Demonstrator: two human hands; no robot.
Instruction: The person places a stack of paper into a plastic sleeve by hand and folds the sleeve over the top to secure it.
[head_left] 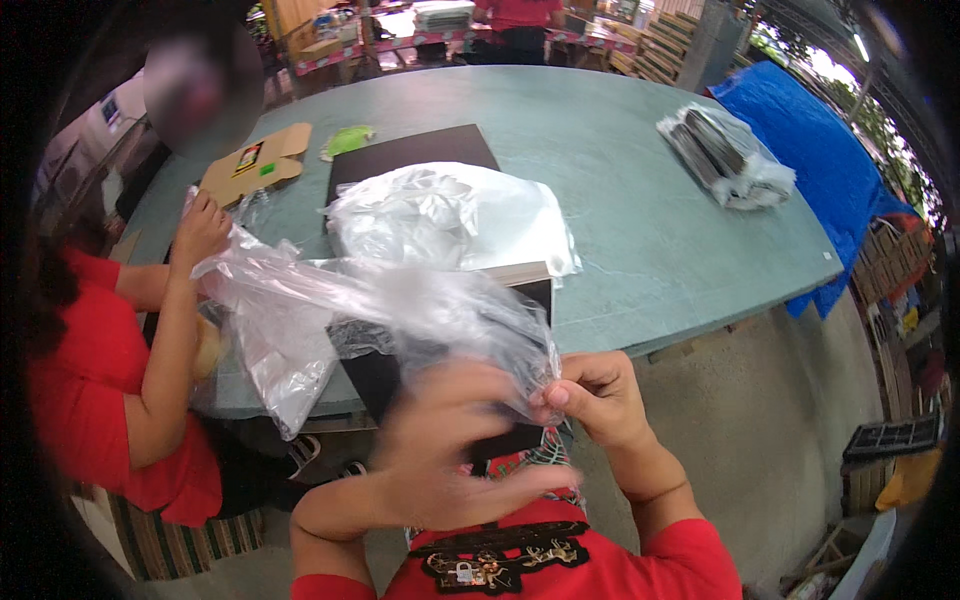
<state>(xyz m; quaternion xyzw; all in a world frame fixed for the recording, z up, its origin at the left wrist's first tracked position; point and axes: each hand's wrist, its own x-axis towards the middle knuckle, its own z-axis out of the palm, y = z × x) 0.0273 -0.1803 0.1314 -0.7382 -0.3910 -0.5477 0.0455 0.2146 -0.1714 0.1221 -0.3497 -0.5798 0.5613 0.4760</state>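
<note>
With our right grip (592, 398), we pinch one end of a clear plastic film (470, 310), which stretches leftward over a black panel (368, 388) toward a co-worker's hand (203, 230). Our left grip (525, 440), blurred, is spread just left of the right; we cannot tell whether it touches the film. Beyond both, white plastic (520, 215) lies on the tabletop (650, 220).

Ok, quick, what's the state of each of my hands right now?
Left hand: open but blurred; contact with the clear plastic can't be told.
Right hand: closed, pinching the clear plastic's edge.
</note>
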